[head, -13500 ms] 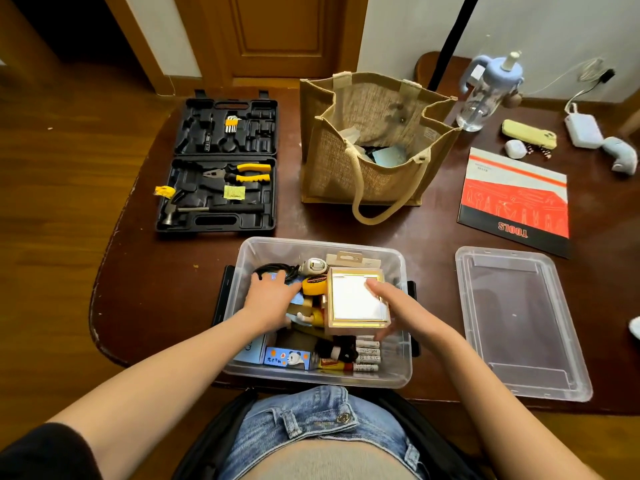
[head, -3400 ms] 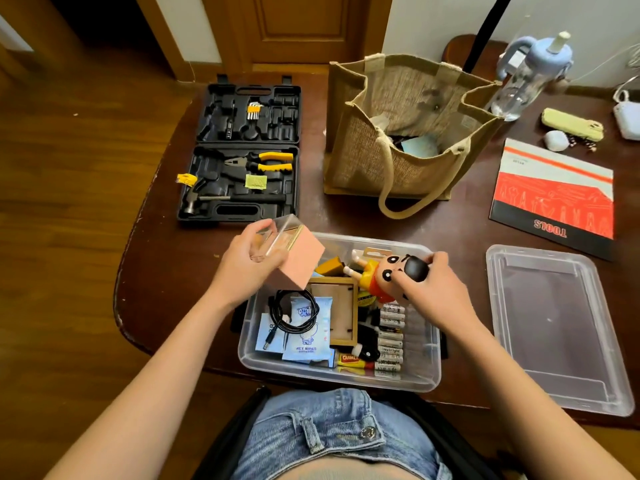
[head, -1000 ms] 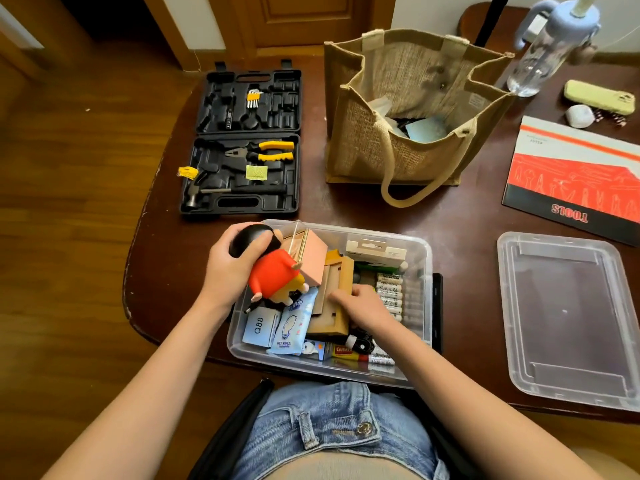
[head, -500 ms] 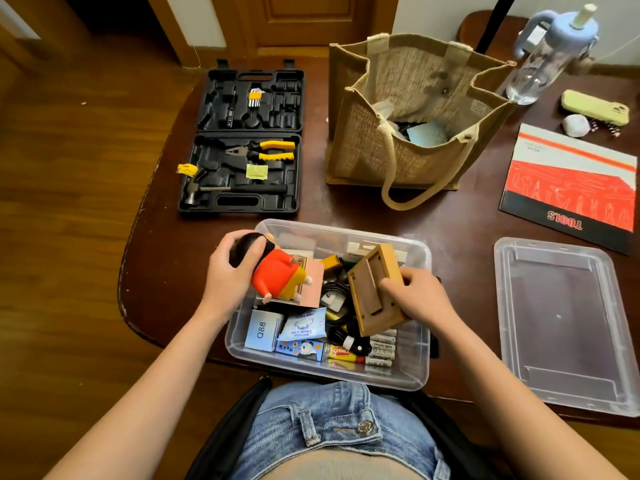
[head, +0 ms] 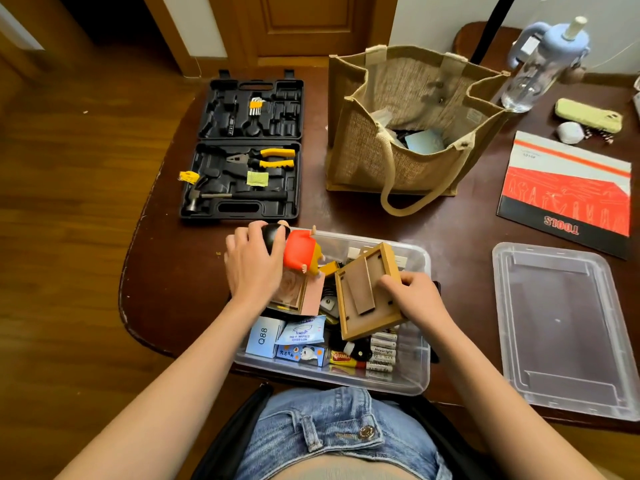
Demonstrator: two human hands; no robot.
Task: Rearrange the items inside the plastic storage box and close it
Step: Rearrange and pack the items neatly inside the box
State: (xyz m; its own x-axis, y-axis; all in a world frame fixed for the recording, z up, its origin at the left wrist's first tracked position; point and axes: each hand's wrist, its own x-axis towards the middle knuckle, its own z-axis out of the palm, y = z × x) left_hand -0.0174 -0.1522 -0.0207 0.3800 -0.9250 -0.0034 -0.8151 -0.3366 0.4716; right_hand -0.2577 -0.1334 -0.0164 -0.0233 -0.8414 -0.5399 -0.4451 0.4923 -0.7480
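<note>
Dark wooden table (head: 194,289): one clear plastic storage box (head: 420,372) at its near edge, its one clear lid (head: 561,327) lying off to the right.
Two hands work over the box: the left hand (head: 251,263) curls round one red-and-yellow toy figure (head: 299,252) at the far-left corner, further back than half a second ago; the right hand (head: 412,296) grips one tan wooden frame (head: 367,292), back side up, now tilted flatter above the batteries (head: 382,351).

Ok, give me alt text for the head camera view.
Over a clear storage box of small items, the left hand grips a red toy figure and the right hand holds a wooden frame. Its lid lies to the right.
</note>
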